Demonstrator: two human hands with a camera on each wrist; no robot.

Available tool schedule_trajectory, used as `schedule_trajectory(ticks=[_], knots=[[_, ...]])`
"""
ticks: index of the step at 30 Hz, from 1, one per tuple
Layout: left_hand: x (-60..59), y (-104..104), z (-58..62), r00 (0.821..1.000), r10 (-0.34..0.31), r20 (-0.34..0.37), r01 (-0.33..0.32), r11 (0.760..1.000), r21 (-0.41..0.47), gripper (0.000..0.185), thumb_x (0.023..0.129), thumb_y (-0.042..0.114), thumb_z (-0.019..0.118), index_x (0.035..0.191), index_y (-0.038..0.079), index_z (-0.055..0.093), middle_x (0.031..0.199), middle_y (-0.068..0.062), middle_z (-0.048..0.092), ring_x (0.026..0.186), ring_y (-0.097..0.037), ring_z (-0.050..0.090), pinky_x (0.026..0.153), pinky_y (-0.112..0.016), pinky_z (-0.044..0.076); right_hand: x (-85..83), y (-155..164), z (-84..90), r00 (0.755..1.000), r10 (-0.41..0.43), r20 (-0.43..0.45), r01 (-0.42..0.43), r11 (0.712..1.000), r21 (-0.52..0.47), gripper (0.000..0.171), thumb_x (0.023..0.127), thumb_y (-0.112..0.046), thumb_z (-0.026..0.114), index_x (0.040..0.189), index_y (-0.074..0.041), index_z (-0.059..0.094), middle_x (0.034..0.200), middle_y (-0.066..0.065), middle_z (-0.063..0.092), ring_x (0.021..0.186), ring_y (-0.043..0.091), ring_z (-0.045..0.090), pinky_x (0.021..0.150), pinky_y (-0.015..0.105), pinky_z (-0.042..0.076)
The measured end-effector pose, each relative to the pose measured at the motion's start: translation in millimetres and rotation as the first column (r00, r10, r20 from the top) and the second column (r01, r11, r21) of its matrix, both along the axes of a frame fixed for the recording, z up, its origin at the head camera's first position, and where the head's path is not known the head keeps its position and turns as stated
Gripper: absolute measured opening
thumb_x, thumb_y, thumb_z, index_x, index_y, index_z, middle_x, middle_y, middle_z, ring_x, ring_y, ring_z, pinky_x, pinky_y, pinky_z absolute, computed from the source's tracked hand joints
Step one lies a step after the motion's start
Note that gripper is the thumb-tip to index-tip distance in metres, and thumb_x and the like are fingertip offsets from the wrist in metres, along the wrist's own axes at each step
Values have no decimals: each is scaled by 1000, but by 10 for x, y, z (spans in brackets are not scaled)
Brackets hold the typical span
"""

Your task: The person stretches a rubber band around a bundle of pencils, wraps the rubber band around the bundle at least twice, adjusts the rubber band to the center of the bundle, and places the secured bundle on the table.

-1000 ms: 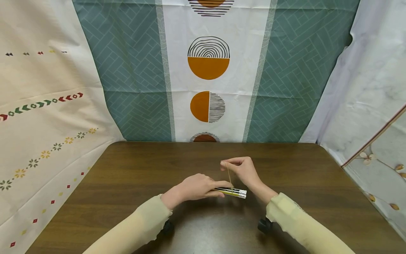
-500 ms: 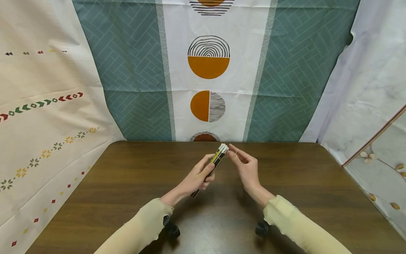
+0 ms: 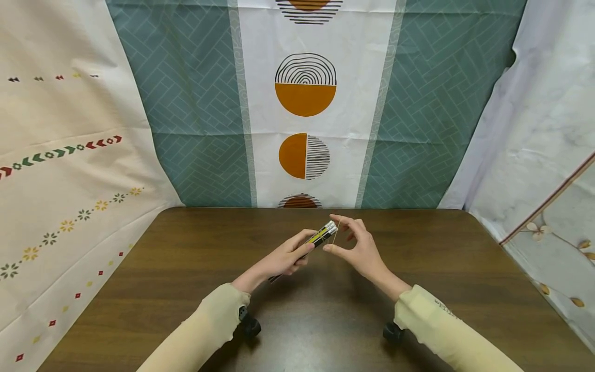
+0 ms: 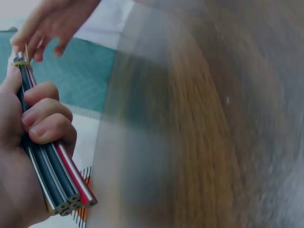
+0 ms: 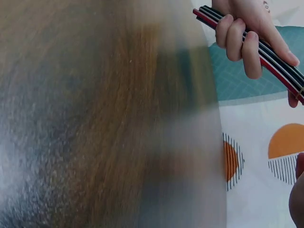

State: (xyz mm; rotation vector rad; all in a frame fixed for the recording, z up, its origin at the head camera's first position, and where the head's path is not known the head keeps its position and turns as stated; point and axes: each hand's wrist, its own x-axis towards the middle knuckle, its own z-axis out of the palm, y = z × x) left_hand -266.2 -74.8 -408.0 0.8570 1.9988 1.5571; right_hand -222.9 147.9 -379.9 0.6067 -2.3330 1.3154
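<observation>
My left hand [image 3: 285, 257] grips a bundle of several pencils [image 3: 319, 236] above the brown table [image 3: 176, 279], their white eraser ends tilted up and to the right. My right hand [image 3: 354, 243] sits just right of those ends and holds a thin tan rubber band [image 3: 335, 234] stretched between thumb and forefinger at the bundle's tip. In the left wrist view my fingers [image 4: 45, 123] curl round the pencils [image 4: 57, 178], and the right hand [image 4: 52, 19] hovers by the far end. The right wrist view shows the left hand [image 5: 244, 26] round the pencils [image 5: 280, 66].
Patterned cloths hang behind the table [image 3: 304, 98] and on the left [image 3: 60, 170] and right [image 3: 534, 155]. Both arms wear cream sleeves [image 3: 200, 330], with black wrist camera mounts [image 3: 248, 325] beneath them. The table's far edge runs just beyond the hands.
The left hand lifted the bundle off the table and tipped its eraser ends upward. The right hand, which had drawn the band up from the lying bundle, now spreads it at the raised tip.
</observation>
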Motion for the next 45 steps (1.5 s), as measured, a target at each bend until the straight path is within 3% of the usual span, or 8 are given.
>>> schedule_trajectory(ticks=[7, 12, 16, 21, 25, 28, 33, 45], knots=[[-36, -45, 33, 994, -39, -98, 28, 993, -114, 36, 106, 40, 40, 141, 34, 42, 65, 0, 40, 49, -12, 32, 43, -24, 30, -188, 100, -236, 996, 69, -60, -67, 997, 34, 66, 77, -22, 86, 136, -22, 57, 112, -1, 66, 89, 17, 55, 71, 27, 46], [-49, -60, 72, 984, -67, -168, 33, 980, -194, 33, 105, 41, 43, 138, 38, 46, 68, 0, 43, 49, -13, 34, 45, -24, 33, -183, 107, -266, 991, 110, -70, -109, 994, 26, 60, 79, -21, 85, 133, -23, 59, 109, -2, 66, 71, 23, 55, 61, 24, 46], [-56, -57, 97, 978, -78, -193, 34, 974, -224, 32, 104, 41, 45, 136, 40, 47, 69, 0, 42, 50, -13, 34, 46, -24, 34, -183, 116, -294, 990, 116, -74, -116, 993, 11, 54, 80, -17, 83, 130, -20, 61, 101, 0, 65, 65, 17, 53, 59, 22, 46], [-66, -43, 120, 970, -92, -224, 36, 969, -243, 32, 104, 42, 46, 135, 42, 47, 65, 2, 39, 48, -13, 31, 46, -25, 32, -167, 83, -282, 992, 125, -19, -125, 992, -12, 39, 83, 1, 75, 117, -11, 62, 98, 5, 64, 67, 15, 54, 58, 24, 48], [-65, -28, 131, 950, -127, -286, 40, 956, -291, 31, 104, 42, 46, 135, 42, 48, 62, 4, 35, 49, -11, 29, 48, -24, 31, -74, 30, -168, 982, 175, 76, -173, 984, -33, 30, 78, 12, 62, 103, -3, 53, 93, 9, 58, 66, 10, 50, 57, 25, 47], [-60, -23, 130, 936, -151, -318, 44, 947, -318, 31, 104, 41, 47, 135, 41, 48, 66, 5, 37, 52, -10, 32, 51, -24, 32, 5, 9, -62, 972, 204, 119, -202, 979, -35, 28, 76, 13, 60, 99, 0, 49, 91, 10, 54, 64, 5, 47, 56, 24, 46], [-54, -29, 127, 932, -170, -320, 56, 940, -337, 32, 104, 38, 48, 136, 38, 48, 69, 4, 40, 53, -9, 33, 52, -23, 33, 46, 19, -1, 956, 246, 161, -244, 969, -34, 29, 76, 13, 60, 97, -1, 47, 91, 9, 51, 65, 3, 47, 58, 24, 47], [-66, -46, 122, 932, -213, -294, 104, 932, -346, 30, 104, 35, 48, 134, 36, 49, 71, 5, 41, 55, -8, 35, 54, -23, 33, 45, 47, 1, 941, 293, 169, -295, 955, -14, 28, 77, 15, 61, 97, -1, 48, 86, 8, 51, 67, 2, 49, 59, 23, 48]])
